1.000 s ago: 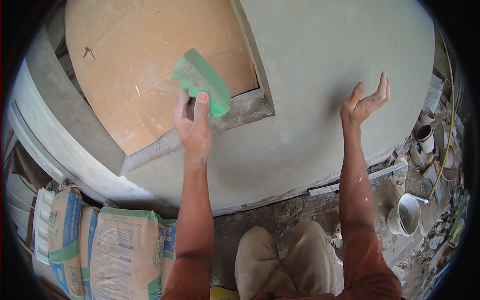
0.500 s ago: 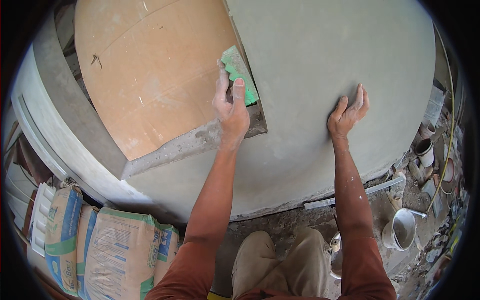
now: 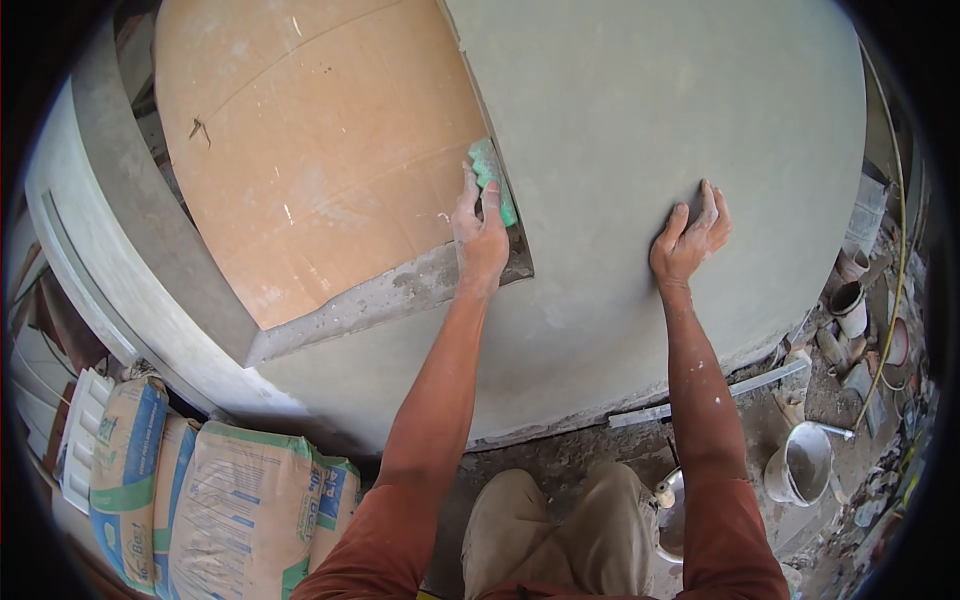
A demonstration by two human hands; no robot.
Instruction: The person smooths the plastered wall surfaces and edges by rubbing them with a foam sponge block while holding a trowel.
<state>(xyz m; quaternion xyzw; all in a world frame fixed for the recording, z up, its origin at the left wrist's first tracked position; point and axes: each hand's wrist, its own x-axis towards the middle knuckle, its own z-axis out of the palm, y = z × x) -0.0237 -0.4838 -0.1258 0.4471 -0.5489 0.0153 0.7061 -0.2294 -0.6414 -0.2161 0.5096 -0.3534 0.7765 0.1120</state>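
A green foam sponge (image 3: 488,166), its edge cut in zigzags and smeared with grey, is gripped in my left hand (image 3: 478,235). It presses along the right inner edge of a recessed opening, near the opening's lower right corner. My right hand (image 3: 690,240) rests against the smooth grey plastered wall (image 3: 620,120), fingers apart and slightly curled, holding nothing. Both hands are dusted with pale plaster. A brown board (image 3: 320,150) fills the opening, and a rough grey sill (image 3: 385,285) runs below it.
Printed paper sacks (image 3: 245,500) stand at the lower left beside a white slatted block (image 3: 85,440). On the right lie a white bucket (image 3: 800,465), a long straight bar (image 3: 710,392), pots and rubble. A yellow hose (image 3: 900,250) hangs at the far right.
My left hand has shifted slightly right and down with the sponge, which now sits more edge-on along the opening's side. My right hand has barely moved on the wall.
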